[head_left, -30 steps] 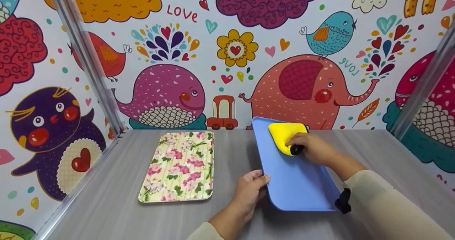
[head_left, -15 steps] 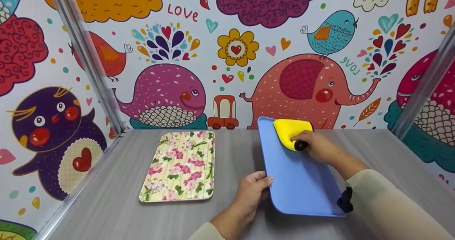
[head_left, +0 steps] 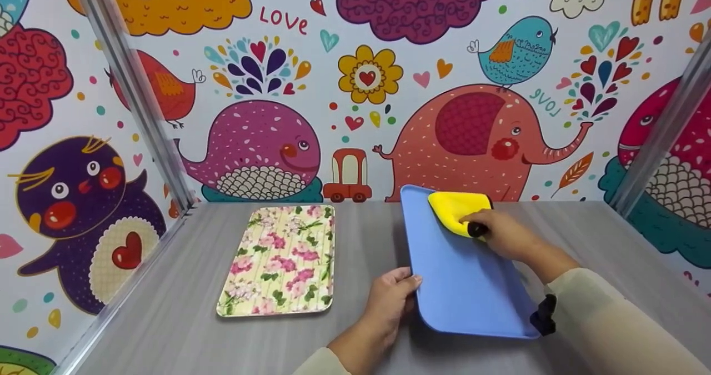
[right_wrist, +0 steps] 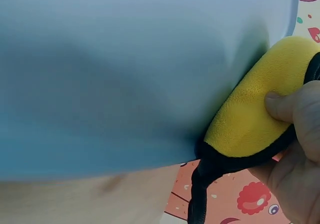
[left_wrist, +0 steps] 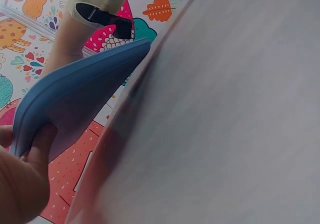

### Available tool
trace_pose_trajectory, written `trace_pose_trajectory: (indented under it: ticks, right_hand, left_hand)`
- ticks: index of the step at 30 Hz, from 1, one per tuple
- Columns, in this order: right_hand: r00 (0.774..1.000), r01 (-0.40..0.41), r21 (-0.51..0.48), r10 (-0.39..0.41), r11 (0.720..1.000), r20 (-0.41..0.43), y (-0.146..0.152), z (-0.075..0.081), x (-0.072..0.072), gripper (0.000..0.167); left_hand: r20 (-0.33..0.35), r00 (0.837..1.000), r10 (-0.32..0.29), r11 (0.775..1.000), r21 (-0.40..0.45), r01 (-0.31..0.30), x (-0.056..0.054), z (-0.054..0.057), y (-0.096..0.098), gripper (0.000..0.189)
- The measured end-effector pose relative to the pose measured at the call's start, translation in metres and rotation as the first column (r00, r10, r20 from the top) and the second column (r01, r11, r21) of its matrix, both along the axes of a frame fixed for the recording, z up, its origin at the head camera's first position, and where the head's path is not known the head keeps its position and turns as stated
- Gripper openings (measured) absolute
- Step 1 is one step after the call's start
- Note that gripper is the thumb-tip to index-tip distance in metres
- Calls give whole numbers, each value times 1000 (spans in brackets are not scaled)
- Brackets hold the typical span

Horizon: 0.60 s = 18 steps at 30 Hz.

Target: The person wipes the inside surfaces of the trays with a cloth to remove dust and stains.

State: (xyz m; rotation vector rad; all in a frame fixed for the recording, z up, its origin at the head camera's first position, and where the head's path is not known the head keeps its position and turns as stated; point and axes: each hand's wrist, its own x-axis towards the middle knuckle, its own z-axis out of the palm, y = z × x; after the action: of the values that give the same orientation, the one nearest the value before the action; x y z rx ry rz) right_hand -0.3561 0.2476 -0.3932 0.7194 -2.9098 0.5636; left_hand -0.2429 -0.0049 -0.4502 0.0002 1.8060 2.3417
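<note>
A blue tray with a low rim is held tilted over the table. My left hand grips its left edge; in the left wrist view, fingers of that hand clasp the rim from both sides and the tray's underside shows. With my right hand I hold a yellow cloth with black edging against the tray's upper part. The right wrist view shows the thumb pressing into the folded yellow cloth, whose black trim hangs past the tray's edge.
A flower-patterned tray lies flat on the grey table, left of the blue one. Walls with cartoon animals stand behind and at both sides, with metal posts at the corners.
My right hand and the cloth have shifted right across the tray's upper part since a second ago. The blue tray has moved slightly right too, with my left hand still gripping its edge.
</note>
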Motion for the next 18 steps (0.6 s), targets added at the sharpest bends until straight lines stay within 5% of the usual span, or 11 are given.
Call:
trace_pose_trajectory:
  ticks: [18]
  right_hand:
    - [999, 5, 17, -6, 1000, 43, -1, -4, 18, 46]
  left_hand:
    - [33, 999, 20, 1000, 8, -20, -1, 1, -4, 40]
